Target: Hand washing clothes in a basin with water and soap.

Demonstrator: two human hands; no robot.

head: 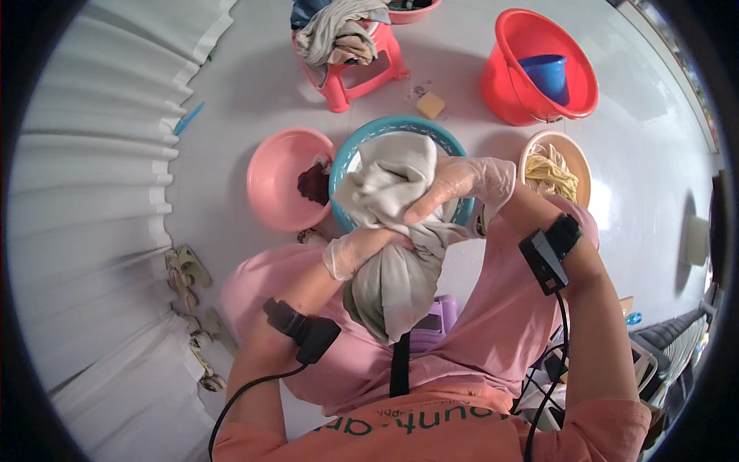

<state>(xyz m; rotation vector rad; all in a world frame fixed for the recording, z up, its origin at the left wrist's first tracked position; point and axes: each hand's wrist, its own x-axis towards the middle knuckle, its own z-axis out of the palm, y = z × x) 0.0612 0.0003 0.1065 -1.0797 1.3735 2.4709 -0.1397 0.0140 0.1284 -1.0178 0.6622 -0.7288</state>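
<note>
A bunched, twisted piece of off-white cloth [398, 202] hangs between my two hands, over the near part of a teal plastic basin [398, 124]. My left hand [369, 249], in a clear disposable glove, is closed around the gathered middle of the cloth. Higher up, my right hand [447, 187] grips the cloth from the right, its thumb lying across the folds; it wears a clear glove too. The cloth's lower end drapes toward my lap and looks greenish at the left edge. Most of the basin's inside is hidden by the cloth.
Left stands a pink basin [277, 179] with dark red cloth [314, 183]; right, a peach basin [584, 173] holding yellowish cloth [551, 176]. Beyond are a yellow soap bar [430, 105], a red bucket [502, 86] containing a blue cup [547, 78], and a red stool [369, 86] bearing clothes [340, 34].
</note>
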